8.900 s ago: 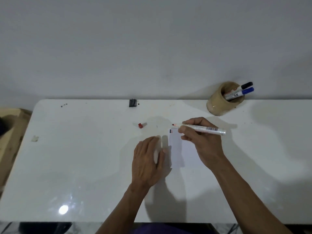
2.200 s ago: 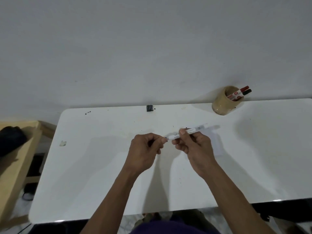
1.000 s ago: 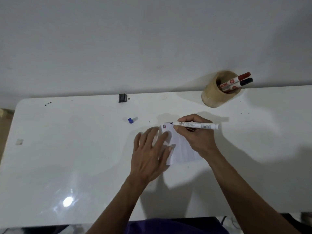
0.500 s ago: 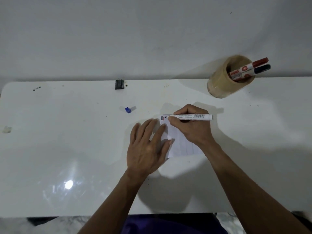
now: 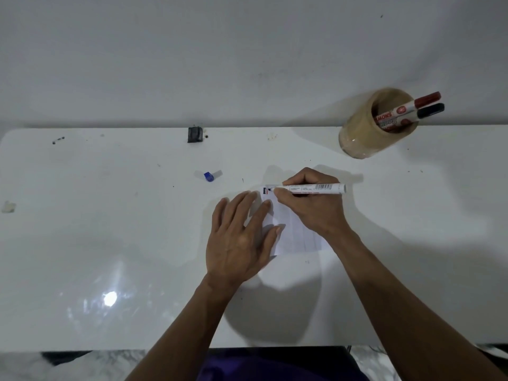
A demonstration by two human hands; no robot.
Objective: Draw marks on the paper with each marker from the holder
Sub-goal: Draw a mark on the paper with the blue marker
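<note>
A small white paper (image 5: 295,237) lies on the white table (image 5: 110,229). My left hand (image 5: 240,237) rests flat on its left part, fingers spread. My right hand (image 5: 310,204) grips an uncapped white marker (image 5: 321,187), held almost level with its tip at the paper's top left corner, where small dark and red marks show. The marker's blue cap (image 5: 209,176) lies on the table to the left. A tan cylindrical holder (image 5: 365,133) at the back right holds a red-capped marker (image 5: 412,105) and a black-capped marker (image 5: 423,113).
A small black object (image 5: 194,134) sits at the table's back edge by the grey wall. A pale scrap (image 5: 8,207) lies near the left edge. A lamp's glare (image 5: 110,298) shows on the glossy top at the front left.
The red marker went back into the holder and I took the blue one and pulled off its cap, which lies on the table. In the last second the hands have stayed on the paper.
</note>
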